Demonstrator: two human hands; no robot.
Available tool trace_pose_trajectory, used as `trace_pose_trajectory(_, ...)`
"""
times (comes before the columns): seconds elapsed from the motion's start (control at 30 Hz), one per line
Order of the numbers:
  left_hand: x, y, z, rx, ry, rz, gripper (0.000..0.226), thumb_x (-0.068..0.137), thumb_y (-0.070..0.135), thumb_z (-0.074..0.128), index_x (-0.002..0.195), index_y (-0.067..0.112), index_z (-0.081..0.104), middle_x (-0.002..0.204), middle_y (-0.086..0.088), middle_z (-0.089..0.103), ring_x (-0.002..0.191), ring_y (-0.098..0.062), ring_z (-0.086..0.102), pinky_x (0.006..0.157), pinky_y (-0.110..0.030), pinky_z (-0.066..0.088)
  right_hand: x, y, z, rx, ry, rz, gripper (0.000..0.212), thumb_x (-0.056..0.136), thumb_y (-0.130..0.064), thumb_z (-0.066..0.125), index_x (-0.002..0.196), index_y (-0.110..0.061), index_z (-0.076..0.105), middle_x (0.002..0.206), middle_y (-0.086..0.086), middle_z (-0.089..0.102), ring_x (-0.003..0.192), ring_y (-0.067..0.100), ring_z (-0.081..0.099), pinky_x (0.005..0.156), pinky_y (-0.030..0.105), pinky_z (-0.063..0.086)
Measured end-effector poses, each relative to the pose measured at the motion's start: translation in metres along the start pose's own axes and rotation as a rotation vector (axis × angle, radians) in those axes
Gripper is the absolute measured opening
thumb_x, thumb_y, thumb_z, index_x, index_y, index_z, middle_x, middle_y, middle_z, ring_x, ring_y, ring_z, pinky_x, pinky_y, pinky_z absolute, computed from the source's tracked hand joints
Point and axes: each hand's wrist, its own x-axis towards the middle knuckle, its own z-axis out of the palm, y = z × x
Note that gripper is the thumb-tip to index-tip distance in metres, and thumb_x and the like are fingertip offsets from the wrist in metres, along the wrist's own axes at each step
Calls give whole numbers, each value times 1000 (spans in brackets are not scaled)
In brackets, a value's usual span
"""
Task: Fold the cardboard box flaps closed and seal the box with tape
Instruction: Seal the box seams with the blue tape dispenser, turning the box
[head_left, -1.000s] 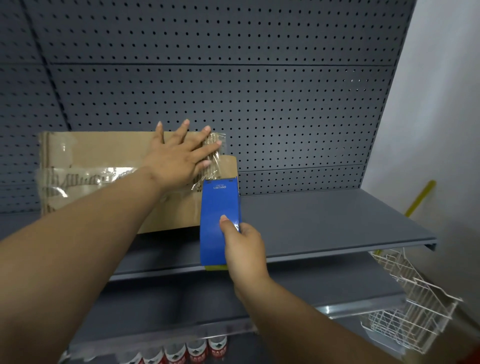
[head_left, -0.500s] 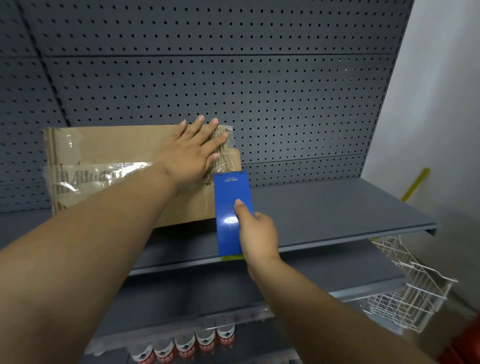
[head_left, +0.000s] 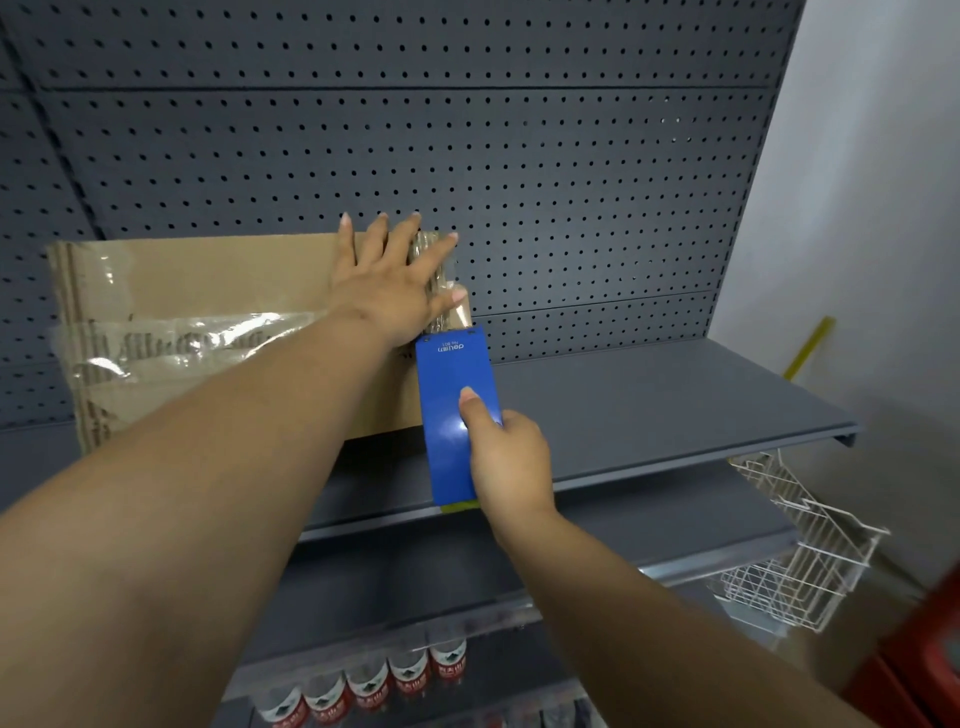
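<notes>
A brown cardboard box (head_left: 208, 280) stands on the grey shelf (head_left: 649, 405), against the pegboard. Clear tape (head_left: 171, 343) runs wrinkled across its front face and round its right end. My left hand (head_left: 395, 280) lies flat with fingers spread on the box's upper right corner, pressing the tape there. My right hand (head_left: 511, 457) grips a blue tape dispenser (head_left: 454, 410), thumb on its flat top, its nose touching the box's right end just under my left hand. The tape roll itself is hidden under the dispenser.
A grey pegboard (head_left: 519, 182) backs the shelf. To the right of the box the shelf top is bare. A white wire basket (head_left: 795, 561) hangs at the lower right. Bottles with red labels (head_left: 405, 680) stand on a lower shelf. A white wall is at right.
My left hand has slid right and up to the box's top right corner. The dispenser in my right hand has followed to the right, staying against the box's right end.
</notes>
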Motion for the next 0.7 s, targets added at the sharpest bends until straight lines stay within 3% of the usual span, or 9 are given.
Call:
trace_pose_trajectory(0.3, 4, 1, 3, 1, 30, 15, 62, 89, 66, 11, 145, 43, -2, 158, 1, -5, 144, -27, -9, 111, -54, -13, -5, 3, -6, -45, 48, -57, 51, 90, -46, 51, 54, -20, 27, 52, -5, 30, 46, 10, 28, 47, 25, 21)
trace_pose_trajectory(0.7, 4, -1, 2, -20, 32, 19, 62, 89, 65, 10, 145, 41, 1, 158, -1, -3, 144, -27, -9, 110, -53, -14, -18, 22, -18, -53, 12, -13, 48, 91, -43, 52, 54, -19, 32, 52, -6, 36, 48, 11, 34, 49, 24, 27)
